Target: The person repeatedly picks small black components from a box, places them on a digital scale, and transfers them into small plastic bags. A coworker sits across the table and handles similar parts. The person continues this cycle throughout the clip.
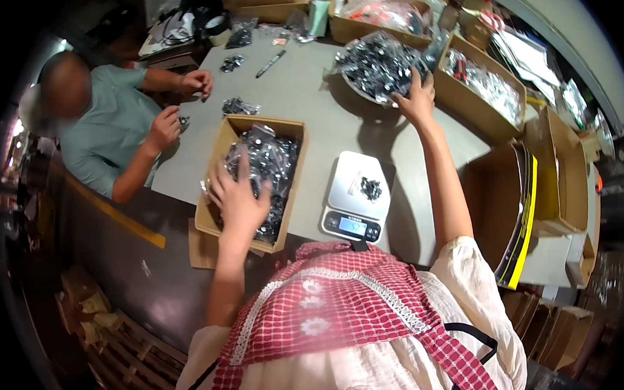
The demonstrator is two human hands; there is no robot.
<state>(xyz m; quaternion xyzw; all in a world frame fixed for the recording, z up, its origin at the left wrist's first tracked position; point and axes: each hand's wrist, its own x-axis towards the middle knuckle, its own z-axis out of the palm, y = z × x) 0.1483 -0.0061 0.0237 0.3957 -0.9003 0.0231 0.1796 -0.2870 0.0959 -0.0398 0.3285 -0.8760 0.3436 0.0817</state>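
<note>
My left hand, slightly blurred, hovers over a cardboard box with its fingers spread. Clear bags of small black parts fill that box. Farther off to the right, my right hand is at the right side of a round bowl heaped with loose black parts. Its thumb and fingers are apart, with the tips among the parts. Between my arms stands a white digital scale, its display lit. A small pile of black parts lies on the scale's plate.
Across the table, at left, a co-worker holds something small and dark. Small bags and a marker pen lie near them. Cardboard boxes with bagged parts line the far right. An opened carton stands beside my right arm.
</note>
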